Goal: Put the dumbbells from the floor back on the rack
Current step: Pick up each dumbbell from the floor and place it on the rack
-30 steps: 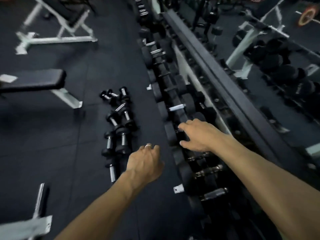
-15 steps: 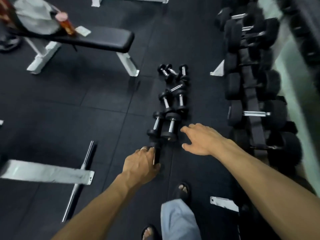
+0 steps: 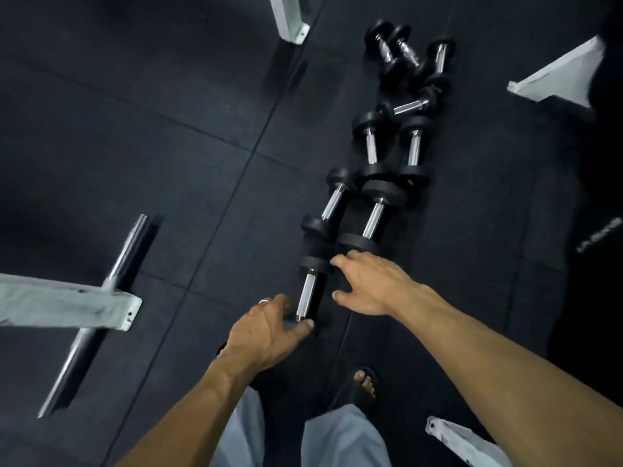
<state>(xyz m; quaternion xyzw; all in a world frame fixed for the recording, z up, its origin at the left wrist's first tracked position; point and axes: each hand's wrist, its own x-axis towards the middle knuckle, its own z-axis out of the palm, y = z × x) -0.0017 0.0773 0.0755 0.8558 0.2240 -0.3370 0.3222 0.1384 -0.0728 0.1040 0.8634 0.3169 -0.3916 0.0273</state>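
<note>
Both hands low over the floor [image 3: 168, 163], fingers apart and clamped on nothing. Left grip [image 3: 266, 326] just beside the nearest dumbbell [image 3: 308, 294]; right grip [image 3: 365, 283] touching its far plate, likely to steady it. More dumbbells [image 3: 391, 146] beyond.

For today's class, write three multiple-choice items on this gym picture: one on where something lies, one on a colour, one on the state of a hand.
1. Where does the nearest dumbbell lie?
A. on the floor between the two hands
B. on a rack
C. on a bench

2. What colour are the dumbbell heads?
A. red
B. black
C. yellow

3. What is the right hand doing?
A. gripping a handle
B. clenched in a fist
C. spread open above the floor, holding nothing

Answers:
1 A, its chrome handle shows on the dark floor between the left hand and the right hand.
2 B, every head is black against chrome handles.
3 C, its fingers are extended and wrap nothing.
</note>
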